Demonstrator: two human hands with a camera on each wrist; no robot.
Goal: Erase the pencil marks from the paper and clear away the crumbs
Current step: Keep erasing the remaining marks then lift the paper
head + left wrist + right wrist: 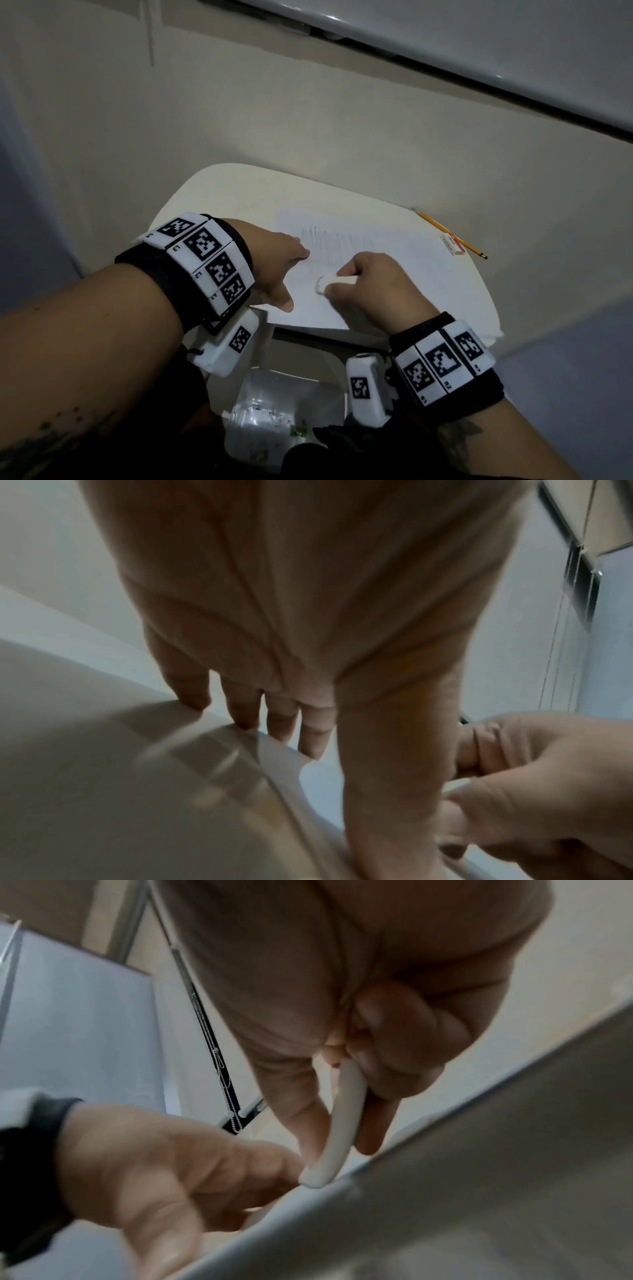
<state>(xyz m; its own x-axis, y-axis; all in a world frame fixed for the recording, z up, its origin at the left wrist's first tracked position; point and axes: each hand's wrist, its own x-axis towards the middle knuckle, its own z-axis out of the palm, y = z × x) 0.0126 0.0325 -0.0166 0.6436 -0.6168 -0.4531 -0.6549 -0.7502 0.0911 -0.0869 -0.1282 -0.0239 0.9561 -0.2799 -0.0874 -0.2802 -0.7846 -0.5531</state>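
Observation:
A white sheet of paper (394, 270) lies on a small white table (212, 192), with faint pencil strokes (329, 240) near its far left part. My right hand (373, 284) pinches a white eraser (334, 282) and presses its rounded end on the paper. In the right wrist view the eraser (339, 1123) sits between thumb and fingers, its tip touching the sheet. My left hand (281, 270) lies flat with straight fingers on the paper's left edge, holding it down. In the left wrist view its fingertips (243, 718) touch the sheet's edge.
A yellow pencil (448, 233) and a second, sleeved eraser (452, 244) lie at the table's far right edge. Below the table's near edge stands a clear plastic container (274, 414) with bits inside. A wall is close behind the table.

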